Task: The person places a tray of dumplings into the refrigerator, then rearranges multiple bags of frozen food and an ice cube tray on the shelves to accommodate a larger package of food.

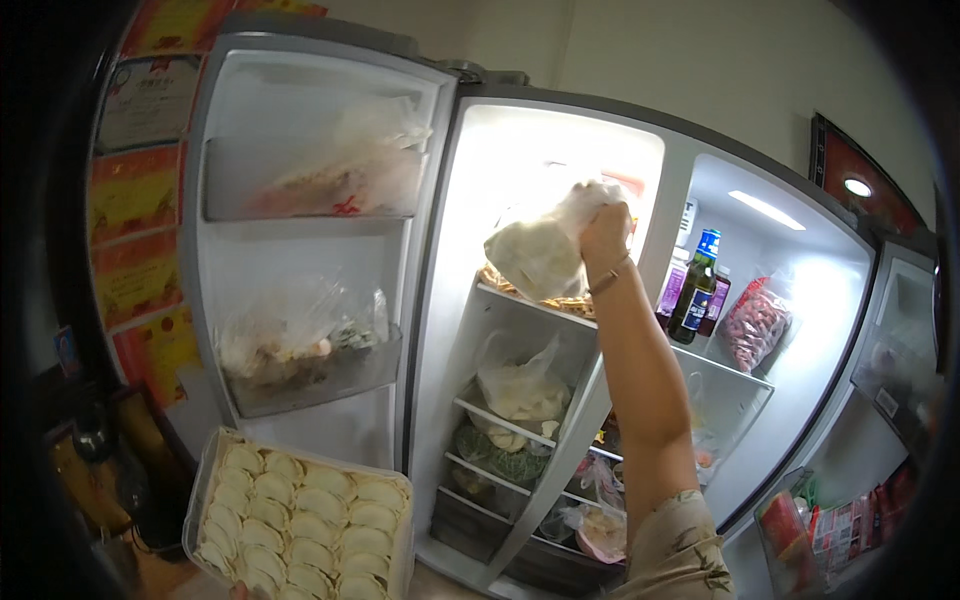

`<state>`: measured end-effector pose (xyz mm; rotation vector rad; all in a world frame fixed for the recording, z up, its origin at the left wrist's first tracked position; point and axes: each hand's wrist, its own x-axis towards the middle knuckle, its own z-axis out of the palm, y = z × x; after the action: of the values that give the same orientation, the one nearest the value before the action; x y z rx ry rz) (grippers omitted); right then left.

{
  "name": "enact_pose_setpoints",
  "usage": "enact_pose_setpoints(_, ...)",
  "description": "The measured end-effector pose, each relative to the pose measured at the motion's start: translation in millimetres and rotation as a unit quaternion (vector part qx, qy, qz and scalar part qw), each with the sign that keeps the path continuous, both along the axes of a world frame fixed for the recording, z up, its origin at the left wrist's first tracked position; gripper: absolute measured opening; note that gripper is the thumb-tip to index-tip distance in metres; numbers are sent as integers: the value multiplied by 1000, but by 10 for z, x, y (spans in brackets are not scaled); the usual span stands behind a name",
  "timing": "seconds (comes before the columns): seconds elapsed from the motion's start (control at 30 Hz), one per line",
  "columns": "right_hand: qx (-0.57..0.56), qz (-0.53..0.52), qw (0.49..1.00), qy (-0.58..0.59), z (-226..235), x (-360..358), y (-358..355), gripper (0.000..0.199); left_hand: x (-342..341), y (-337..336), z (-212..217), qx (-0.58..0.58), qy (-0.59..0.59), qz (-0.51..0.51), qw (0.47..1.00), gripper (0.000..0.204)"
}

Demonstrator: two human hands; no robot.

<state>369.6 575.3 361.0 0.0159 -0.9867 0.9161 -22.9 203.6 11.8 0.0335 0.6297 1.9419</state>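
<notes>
While the right hand (604,232) grips a freezer bag (540,255), the left, probably hidden, carries the dumpling tray (300,515).

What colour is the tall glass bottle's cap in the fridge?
Blue: the tall dark glass bottle has a blue cap, seen in the head view.

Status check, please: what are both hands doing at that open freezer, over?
Right hand grips white bag at top freezer shelf. Left hand out of view; dumpling tray low left. Shelf already holds food.
</notes>
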Motion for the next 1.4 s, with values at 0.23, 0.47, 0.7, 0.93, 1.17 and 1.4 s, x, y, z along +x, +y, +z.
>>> enact_pose_setpoints(0.23, -121, 252, 945, -172, -1151, 46, -576, 25, -247, -389, -419, -14, -18, 42, 999, 65)
enact_pose_setpoints(0.47, -305, 236, 890, -242, -2980, -892, -865, 17, -620, -1183, -570, 35, 123, 149, 981, 69)
enact_pose_setpoints(0.7, -464, 233, 790, -326, -4111, -2178, -487, 28, -355, -1346, -757, -3, 79, 261, 962, 67)
enact_pose_setpoints(0.93, -223, 3, 763, -607, -5053, -2773, 303, 26, -69, -1377, -849, -19, 87, 292, 952, 72)
enact_pose_setpoints(1.17, -203, -113, 777, -585, -5624, -2670, 266, 26, 121, -1219, -869, -35, 48, 304, 951, 73)
enact_pose_setpoints(1.4, -339, 105, 866, -351, -5530, -2334, 6, 49, 253, -906, -920, -22, 40, 298, 954, 72)
